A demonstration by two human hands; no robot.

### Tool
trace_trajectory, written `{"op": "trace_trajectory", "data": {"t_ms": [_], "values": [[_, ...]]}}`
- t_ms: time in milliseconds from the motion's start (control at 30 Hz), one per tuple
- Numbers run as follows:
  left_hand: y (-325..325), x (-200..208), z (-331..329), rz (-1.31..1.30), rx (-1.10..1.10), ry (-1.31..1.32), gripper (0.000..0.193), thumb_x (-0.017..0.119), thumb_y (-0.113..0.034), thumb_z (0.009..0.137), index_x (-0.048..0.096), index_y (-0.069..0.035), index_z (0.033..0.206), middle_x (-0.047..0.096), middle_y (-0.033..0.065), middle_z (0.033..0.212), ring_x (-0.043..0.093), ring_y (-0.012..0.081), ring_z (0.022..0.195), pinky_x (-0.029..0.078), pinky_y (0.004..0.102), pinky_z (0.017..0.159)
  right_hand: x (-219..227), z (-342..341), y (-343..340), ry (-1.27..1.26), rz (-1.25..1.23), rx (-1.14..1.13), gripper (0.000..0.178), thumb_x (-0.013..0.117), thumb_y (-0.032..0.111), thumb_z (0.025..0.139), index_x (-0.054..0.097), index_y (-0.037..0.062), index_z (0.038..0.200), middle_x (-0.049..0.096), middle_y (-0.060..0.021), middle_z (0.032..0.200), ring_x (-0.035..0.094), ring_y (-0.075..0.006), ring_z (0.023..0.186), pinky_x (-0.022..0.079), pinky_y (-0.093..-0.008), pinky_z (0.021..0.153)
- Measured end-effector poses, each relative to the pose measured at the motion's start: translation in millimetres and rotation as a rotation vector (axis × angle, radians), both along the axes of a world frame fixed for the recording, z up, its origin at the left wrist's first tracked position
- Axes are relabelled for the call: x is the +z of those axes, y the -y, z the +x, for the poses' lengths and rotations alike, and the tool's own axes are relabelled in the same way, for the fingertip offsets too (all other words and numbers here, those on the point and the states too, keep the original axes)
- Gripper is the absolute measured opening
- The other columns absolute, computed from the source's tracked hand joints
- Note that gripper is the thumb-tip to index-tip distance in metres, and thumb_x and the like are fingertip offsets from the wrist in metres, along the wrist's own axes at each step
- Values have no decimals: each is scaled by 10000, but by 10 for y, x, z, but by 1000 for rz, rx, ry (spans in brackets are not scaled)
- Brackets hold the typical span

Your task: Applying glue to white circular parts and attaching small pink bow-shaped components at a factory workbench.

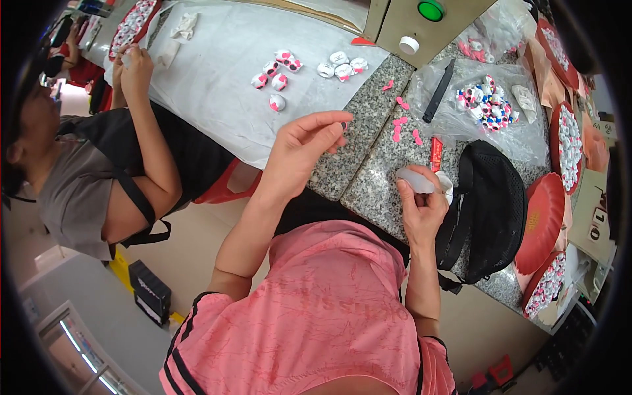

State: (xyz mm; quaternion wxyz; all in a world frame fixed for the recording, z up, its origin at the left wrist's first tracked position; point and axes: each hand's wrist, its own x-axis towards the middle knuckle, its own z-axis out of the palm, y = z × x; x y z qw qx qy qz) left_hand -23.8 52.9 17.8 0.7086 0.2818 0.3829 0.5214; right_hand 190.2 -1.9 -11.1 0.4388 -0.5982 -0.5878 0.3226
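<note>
My left hand [296, 151] is raised over the table's front edge, thumb and forefinger pinched on a small dark piece [344, 125] too small to name. To its right, my right hand [424, 210] grips a whitish, translucent, elongated object [415, 180]. Part of that object is hidden by the fingers. Just beyond the right hand lies a red tube [436, 153]. Several small pink bow-shaped pieces [398, 128] are scattered on the granite between the hands. Farther off, small white figures with pink bows [288, 60] and plain white rounded ones [340, 58] rest on a white sheet [217, 72].
A clear plastic bag [526, 141] bears a pile of small coloured figures [487, 105] and a black knife-like tool [438, 91]. A black mesh bag [494, 210] and a red scalloped tray [541, 224] stand on the right. A machine with a green button [431, 10] is behind. Another person [99, 164] works at left.
</note>
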Motion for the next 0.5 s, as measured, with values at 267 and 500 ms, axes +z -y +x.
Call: {"op": "trace_trajectory", "data": {"t_ms": [267,500], "values": [[-365,-84,-126,439,68,-1308,184,619,-22,744,638,-20,927,627,96,771,585,213,687,466,316,635,39,-34,-6,-40,-22,-40,223,704,104,741,612,-9,909,629,-82,845,575,-136,640,430,-231,516],[-659,16,-167,827,215,-1572,216,619,16,713,641,-33,923,615,93,825,547,271,760,446,355,693,-8,23,-8,37,-5,16,270,691,84,764,591,-1,1001,629,-46,876,543,-56,700,426,-166,561]]}}
